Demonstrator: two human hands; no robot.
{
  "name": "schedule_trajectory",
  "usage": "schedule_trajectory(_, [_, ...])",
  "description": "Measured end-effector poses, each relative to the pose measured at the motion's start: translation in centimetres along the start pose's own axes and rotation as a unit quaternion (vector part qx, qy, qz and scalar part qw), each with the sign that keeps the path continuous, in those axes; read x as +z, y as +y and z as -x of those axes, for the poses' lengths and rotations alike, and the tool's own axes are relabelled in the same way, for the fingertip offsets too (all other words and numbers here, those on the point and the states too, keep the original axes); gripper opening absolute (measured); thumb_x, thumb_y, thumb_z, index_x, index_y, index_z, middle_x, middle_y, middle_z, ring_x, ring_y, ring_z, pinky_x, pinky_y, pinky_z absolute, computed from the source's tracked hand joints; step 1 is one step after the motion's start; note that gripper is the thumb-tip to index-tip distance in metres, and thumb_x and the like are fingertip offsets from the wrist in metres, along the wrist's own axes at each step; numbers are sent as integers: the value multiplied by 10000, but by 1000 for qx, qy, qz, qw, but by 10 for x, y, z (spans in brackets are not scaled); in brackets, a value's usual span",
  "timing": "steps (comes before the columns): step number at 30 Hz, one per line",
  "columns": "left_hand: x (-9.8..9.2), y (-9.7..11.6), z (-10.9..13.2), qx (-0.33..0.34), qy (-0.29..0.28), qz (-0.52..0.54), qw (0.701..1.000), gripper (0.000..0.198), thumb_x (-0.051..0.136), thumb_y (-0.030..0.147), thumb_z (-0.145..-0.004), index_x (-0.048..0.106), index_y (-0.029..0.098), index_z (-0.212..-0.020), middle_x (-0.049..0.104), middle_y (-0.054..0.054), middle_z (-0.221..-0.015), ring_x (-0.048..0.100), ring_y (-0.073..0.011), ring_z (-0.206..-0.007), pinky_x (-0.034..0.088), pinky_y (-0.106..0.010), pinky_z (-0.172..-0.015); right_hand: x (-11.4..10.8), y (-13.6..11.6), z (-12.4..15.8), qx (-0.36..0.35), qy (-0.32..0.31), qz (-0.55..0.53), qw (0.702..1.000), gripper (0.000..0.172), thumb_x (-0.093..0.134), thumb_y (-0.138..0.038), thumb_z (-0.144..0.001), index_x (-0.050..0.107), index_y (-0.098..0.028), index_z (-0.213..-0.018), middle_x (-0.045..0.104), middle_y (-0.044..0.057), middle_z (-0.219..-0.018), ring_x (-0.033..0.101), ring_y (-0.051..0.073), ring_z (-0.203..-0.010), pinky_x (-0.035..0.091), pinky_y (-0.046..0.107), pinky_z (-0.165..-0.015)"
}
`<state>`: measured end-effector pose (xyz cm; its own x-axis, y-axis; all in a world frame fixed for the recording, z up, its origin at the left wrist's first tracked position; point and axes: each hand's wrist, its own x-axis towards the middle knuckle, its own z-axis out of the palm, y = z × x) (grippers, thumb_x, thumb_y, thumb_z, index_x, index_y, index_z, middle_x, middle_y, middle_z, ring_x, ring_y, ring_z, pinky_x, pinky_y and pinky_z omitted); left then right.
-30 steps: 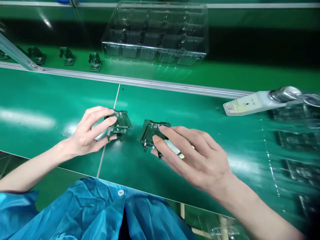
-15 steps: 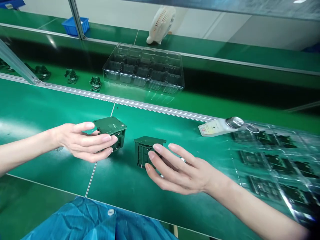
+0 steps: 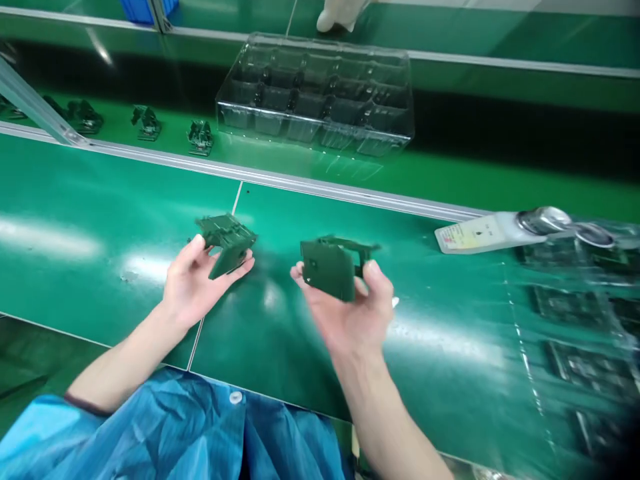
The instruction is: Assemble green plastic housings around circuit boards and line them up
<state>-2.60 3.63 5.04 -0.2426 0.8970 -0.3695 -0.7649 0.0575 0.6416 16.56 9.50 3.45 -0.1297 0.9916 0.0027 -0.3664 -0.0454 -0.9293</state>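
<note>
My left hand point(image 3: 187, 287) is closed around a dark green boxy assembly point(image 3: 227, 233), thumb on its left side and fingers beneath and to the right. The piece is tilted, its detailed, board-like face turned upward. A similar green assembly point(image 3: 327, 270) sits in my right hand point(image 3: 353, 317), gripped between the thumb at its right and the fingers at its left. A smooth flat panel of it faces me, and an open gap shows behind. Both pieces are held above the green bench point(image 3: 280, 360), apart from each other. Some blur hides their fine detail.
A clear plastic tray point(image 3: 315, 123) with compartments rests on the shelf beyond the metal rail. Several small dark assemblies point(image 3: 200, 138) stand left of it. At right lie a white bottle point(image 3: 480, 232) with a metal top and a clear tray of dark parts point(image 3: 570, 303).
Both hands have turned palm-up, rotating the two assemblies so other faces show. The right-hand piece has moved slightly right and up. The view has tipped downward.
</note>
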Motion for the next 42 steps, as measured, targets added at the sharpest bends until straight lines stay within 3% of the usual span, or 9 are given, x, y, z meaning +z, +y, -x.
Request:
schedule_trajectory(3, [6,-11,1,-89,44,159,982,392,699,527,-792,688,176,-965,728,-74,-983,701,-210,-920,582,-392,-921,21,2,6,230,71,-242,940,370,715,-598,-740,676,-248,-855,734,6,-868,716,192,-804,627,408,-833])
schedule_trajectory(6, [11,-18,2,-131,58,212,967,419,605,540,-852,696,148,-969,721,-95,-961,700,-200,-907,591,-370,-909,34,1,11,283,91,-330,896,346,786,-544,-684,682,-255,-843,737,-12,-856,714,172,-814,619,368,-864])
schedule_trajectory(11, [11,-22,3,-108,24,141,984,473,646,581,-813,696,152,-1006,721,-98,-977,703,-222,-956,573,-412,-971,37,-1,15,255,47,-296,919,382,722,-606,-732,681,-260,-888,735,1,-918,710,195,-839,611,434,-881])
schedule_trajectory(15, [-16,-15,-1,33,-56,-77,995,540,764,629,-701,671,214,-1035,717,-58,-967,701,-260,-999,576,-443,-950,12,0,14,66,15,-23,997,398,712,-593,-758,634,-265,-969,700,24,-941,692,237,-881,601,475,-838])
schedule_trajectory(19, [-59,-7,-4,174,-152,-453,861,626,862,432,-673,599,219,-1200,696,-102,-1165,681,-277,-1082,564,-449,-968,-27,4,16,-158,-121,377,905,528,798,-408,-741,567,-249,-1189,678,97,-1124,664,278,-1035,580,460,-887])
schedule_trajectory(22, [-78,-9,-5,217,-215,-619,724,571,792,415,-765,571,201,-1247,660,-151,-1273,599,-310,-1246,489,-518,-1079,-43,12,22,-154,-242,524,802,527,685,-410,-861,495,-222,-1315,650,154,-1250,632,321,-1166,560,521,-956])
schedule_trajectory(26, [-78,-18,-5,265,-238,-665,657,565,741,441,-811,541,185,-1273,669,-161,-1257,604,-314,-1234,448,-572,-1114,-41,17,27,-140,-287,571,756,660,589,-474,-929,358,-166,-1465,546,204,-1410,514,342,-1340,493,560,-1067])
schedule_trajectory(34, [-74,-16,-2,215,-221,-625,717,698,842,429,-705,575,199,-1307,675,-142,-1286,589,-331,-1270,301,-591,-1208,-30,4,19,-201,-325,534,754,936,732,-539,-815,268,-203,-1556,428,193,-1531,332,407,-1463,310,674,-1165])
schedule_trajectory(42, [-88,-14,1,218,-241,-564,759,747,719,509,-797,471,197,-1429,587,-171,-1407,512,-337,-1358,328,-528,-1193,2,22,16,-197,-391,496,750,728,701,-575,-826,500,-203,-1419,502,192,-1477,459,428,-1346,365,655,-1091])
